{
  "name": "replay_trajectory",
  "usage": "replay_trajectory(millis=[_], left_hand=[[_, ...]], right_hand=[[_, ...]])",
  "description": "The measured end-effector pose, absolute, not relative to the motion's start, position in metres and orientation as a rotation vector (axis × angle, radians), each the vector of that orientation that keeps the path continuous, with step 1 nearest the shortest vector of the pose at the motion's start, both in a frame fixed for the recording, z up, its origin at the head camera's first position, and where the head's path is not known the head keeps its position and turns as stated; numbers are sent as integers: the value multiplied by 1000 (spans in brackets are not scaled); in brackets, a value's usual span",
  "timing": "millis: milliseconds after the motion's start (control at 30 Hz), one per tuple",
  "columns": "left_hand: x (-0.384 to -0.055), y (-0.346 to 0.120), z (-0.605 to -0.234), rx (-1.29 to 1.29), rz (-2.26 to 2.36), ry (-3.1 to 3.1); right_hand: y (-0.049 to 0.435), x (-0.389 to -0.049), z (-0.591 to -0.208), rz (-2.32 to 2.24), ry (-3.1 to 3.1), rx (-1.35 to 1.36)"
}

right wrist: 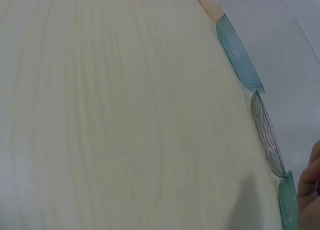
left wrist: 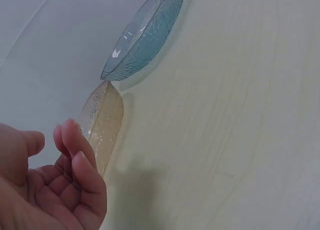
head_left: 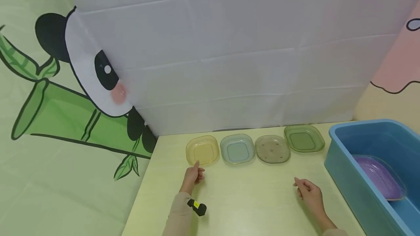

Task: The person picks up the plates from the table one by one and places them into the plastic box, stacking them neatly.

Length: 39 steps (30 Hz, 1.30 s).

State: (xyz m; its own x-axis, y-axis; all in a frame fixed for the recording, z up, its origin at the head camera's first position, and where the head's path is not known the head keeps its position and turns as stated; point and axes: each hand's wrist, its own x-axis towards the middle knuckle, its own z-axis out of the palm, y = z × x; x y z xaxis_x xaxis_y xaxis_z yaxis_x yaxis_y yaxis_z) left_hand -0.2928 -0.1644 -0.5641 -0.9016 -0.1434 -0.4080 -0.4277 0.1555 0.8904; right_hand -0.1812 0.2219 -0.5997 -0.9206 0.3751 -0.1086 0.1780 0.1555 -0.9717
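Observation:
My left hand (head_left: 193,175) is just in front of a clear yellow plate (head_left: 202,150), its index fingertip overlapping the plate's near rim in the head view. In the left wrist view its fingers (left wrist: 90,182) are loosely bent with nothing between them. My right hand (head_left: 310,194) hovers over the table at the right, bent fingers holding nothing; only its edge enters the right wrist view. To the right of the yellow plate, a light blue plate (head_left: 237,149), a greyish-brown plate (head_left: 272,149) and a green plate (head_left: 304,138) stand in a row.
A large blue tub (head_left: 344,185) stands along the table's right side, with a purple plate (head_left: 377,176) inside. Behind the pale table (head_left: 249,199) hangs a white cloth (head_left: 229,65). A panda-printed cloth (head_left: 95,101) borders the left side.

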Motion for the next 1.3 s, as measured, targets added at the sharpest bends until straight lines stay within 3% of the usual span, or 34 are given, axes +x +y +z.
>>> replay_trajectory(millis=[367,400,567,633,967,1300], left_hand=[[-314,-164,-585,-688,1913,2114],[-321,-171,-602,-618,1976,2095],[-321,-178,-610,-603,2010,2070],[-312,-173,-595,-687,1968,2084],[-302,-175,-591,-735,2050,2083],[-295,-180,-559,-550,1988,2215]], right_hand=[[207,-165,-595,1914,-2235,-522],[206,-162,-595,1909,-2230,-527],[203,-147,-594,1889,-2191,-549],[202,-142,-593,1880,-2184,-559],[192,-128,-592,1812,-2239,-576],[187,-125,-591,1841,-2285,-594]])
